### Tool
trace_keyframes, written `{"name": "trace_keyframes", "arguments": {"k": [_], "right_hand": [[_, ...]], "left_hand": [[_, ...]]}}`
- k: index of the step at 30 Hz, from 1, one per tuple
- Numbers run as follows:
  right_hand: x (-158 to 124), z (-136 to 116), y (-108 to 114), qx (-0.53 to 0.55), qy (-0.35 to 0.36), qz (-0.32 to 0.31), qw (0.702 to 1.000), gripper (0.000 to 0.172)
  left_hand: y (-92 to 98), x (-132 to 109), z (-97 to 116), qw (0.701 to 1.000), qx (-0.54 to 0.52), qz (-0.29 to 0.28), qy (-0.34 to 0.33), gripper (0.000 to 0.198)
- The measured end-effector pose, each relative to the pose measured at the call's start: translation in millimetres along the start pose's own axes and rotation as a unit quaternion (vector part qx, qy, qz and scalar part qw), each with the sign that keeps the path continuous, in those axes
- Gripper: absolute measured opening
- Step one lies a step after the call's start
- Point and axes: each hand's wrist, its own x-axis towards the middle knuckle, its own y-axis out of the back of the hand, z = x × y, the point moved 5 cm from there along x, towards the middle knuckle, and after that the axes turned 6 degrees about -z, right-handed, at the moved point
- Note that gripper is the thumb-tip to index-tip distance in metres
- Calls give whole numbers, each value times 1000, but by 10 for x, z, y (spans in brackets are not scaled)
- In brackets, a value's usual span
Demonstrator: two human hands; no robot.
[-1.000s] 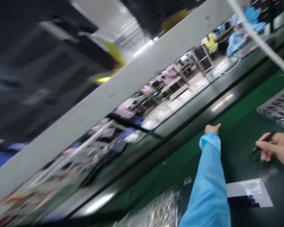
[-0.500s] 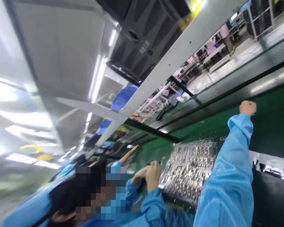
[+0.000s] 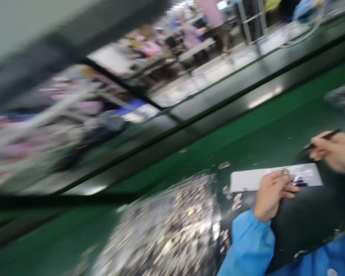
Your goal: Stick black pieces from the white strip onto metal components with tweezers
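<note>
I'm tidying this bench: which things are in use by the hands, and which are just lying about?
In use:
left hand on the white strip
right hand holding a thin black tool

Lying about:
tray of small shiny parts
second tray, far right
loose parts on the green belt

A tray of parts (image 3: 172, 226) lies left of the card (image 3: 247, 179), both on the table (image 3: 247, 138).
</note>
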Motion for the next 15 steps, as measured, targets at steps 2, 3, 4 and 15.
{"name": "trace_keyframes", "arguments": {"k": [2,3,4,15], "right_hand": [[-121,14,4,37,-2,13,999,42],[-129,57,-39,58,-1,13,998,44],[-118,113,-88,73,3,14,997,44],[-132,335,-317,95,-19,-36,995,37]], "left_hand": [[61,69,-20,1000,15,4,5,27],[62,94,-18,1000,24,-2,10,27],[51,104,-11,999,33,-7,15,27],[-13,59,-14,997,76,-3,21,30]]}}
